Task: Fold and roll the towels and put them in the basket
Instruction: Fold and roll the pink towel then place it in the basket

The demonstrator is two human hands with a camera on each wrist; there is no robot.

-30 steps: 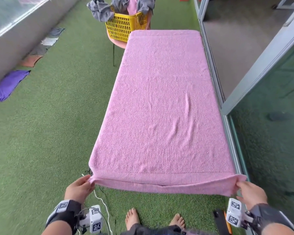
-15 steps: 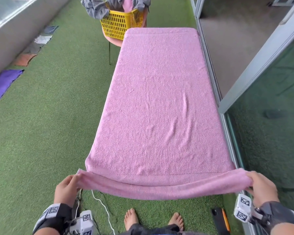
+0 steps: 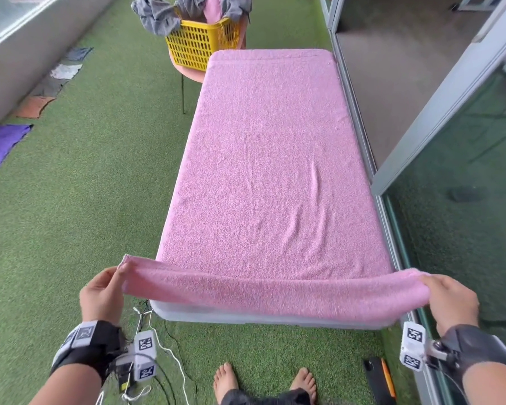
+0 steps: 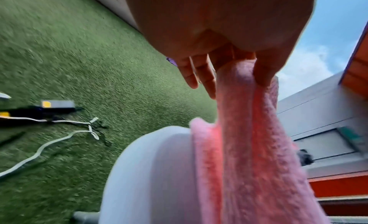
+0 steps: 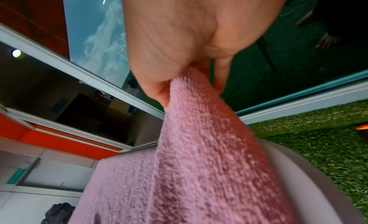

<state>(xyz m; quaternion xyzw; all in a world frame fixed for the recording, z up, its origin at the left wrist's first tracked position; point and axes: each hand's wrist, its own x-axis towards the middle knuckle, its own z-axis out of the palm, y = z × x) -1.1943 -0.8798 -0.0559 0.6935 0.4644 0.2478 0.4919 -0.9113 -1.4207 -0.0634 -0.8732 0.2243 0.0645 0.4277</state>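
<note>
A large pink towel lies spread flat over a long white table. Its near edge is lifted off the table and stretched between my two hands. My left hand pinches the near left corner of the pink towel between thumb and fingers. My right hand grips the near right corner of the pink towel. A yellow basket stands beyond the table's far left corner, with grey and pink cloths hanging out of it.
Green artificial turf covers the floor. Glass sliding doors run close along the table's right side. Cloths, among them a purple one, lie by the left wall. White cables, my bare feet and a dark phone lie near me.
Both hands have raised the towel's near edge from below the table's edge to above it, and the white table end now shows under the lifted edge.
</note>
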